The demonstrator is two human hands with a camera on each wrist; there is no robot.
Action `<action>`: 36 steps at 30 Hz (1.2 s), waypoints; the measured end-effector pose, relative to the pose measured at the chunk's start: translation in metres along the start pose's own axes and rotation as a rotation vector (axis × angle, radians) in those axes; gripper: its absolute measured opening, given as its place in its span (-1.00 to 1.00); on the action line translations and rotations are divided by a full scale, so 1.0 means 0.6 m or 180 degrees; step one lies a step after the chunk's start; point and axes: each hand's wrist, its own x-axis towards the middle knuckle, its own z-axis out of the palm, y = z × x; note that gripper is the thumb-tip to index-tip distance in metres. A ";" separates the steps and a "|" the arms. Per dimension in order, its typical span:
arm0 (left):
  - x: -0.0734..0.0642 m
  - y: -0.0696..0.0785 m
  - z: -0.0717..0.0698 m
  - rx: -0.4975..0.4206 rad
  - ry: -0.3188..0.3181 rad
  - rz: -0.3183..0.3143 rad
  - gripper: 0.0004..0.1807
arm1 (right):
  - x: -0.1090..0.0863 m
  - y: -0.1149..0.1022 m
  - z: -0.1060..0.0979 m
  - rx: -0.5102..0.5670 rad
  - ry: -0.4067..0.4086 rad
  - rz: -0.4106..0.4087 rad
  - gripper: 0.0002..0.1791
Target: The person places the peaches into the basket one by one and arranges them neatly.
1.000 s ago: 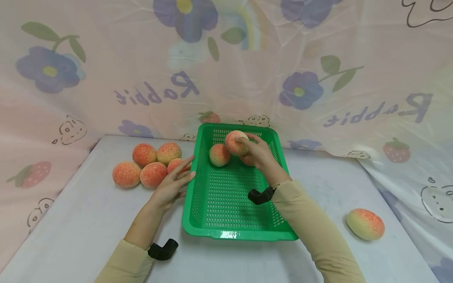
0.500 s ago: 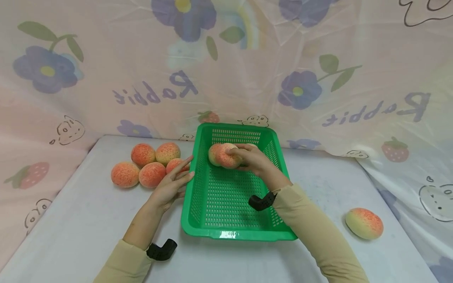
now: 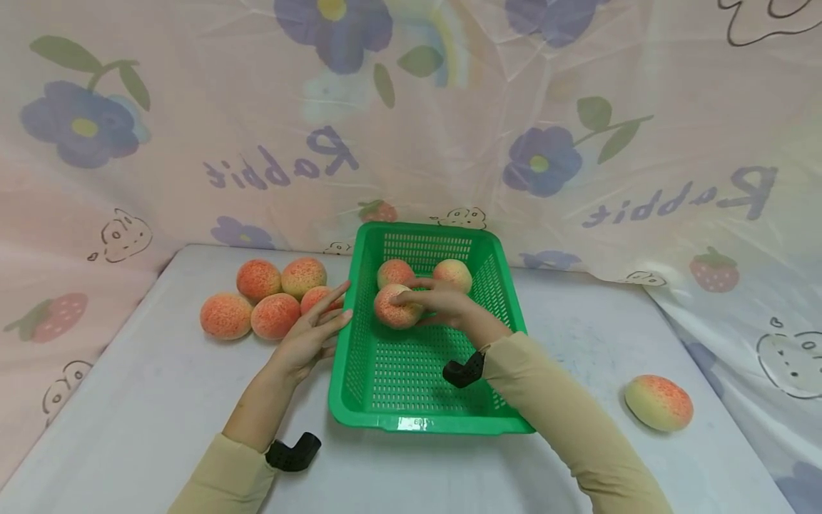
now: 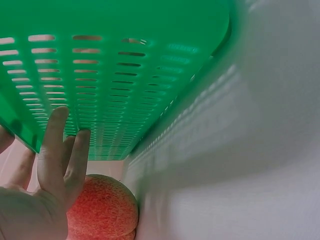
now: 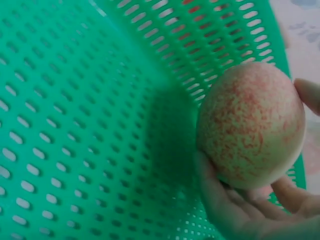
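Observation:
Inside the green plastic basket, my right hand holds a red-and-yellow peach between thumb and fingers. The right wrist view shows this peach close to the perforated wall; whether it touches the floor I cannot tell. Behind it in the basket sit two more peaches, one at the back left and one at the back right. With fingers extended, my left hand touches the basket's left side from outside. In the left wrist view, fingertips lie against the slotted wall.
Several peaches cluster on the white table left of the basket, one partly behind my left hand. A single peach lies at the far right. A patterned cloth hangs along the table's back edge.
My right hand has lowered the peach and brought it left and nearer, in front of the back-left peach. The back-right peach has come into fuller view. My left hand stays at the basket.

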 end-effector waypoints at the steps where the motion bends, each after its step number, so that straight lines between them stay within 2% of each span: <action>1: 0.000 0.000 0.000 0.0000 -0.0003 0.0001 -0.31 | 0.002 0.002 0.003 -0.0019 -0.0015 -0.0006 -0.27; 6: 0.000 0.001 0.001 -0.0004 -0.0002 0.0005 -0.32 | 0.009 0.005 0.019 -0.0157 0.0067 -0.0080 -0.33; 14: 0.002 0.004 0.003 -0.0011 -0.0017 0.0025 -0.31 | 0.015 0.003 0.020 -0.0009 0.0267 -0.0206 -0.38; 27: -0.003 0.001 0.004 0.0017 -0.0005 0.0028 -0.32 | 0.008 -0.001 0.021 -0.0366 0.0388 -0.0272 -0.36; 36: -0.004 -0.001 0.002 -0.0002 -0.0030 0.0041 -0.31 | -0.011 -0.005 0.007 -0.0148 0.0283 -0.0217 -0.39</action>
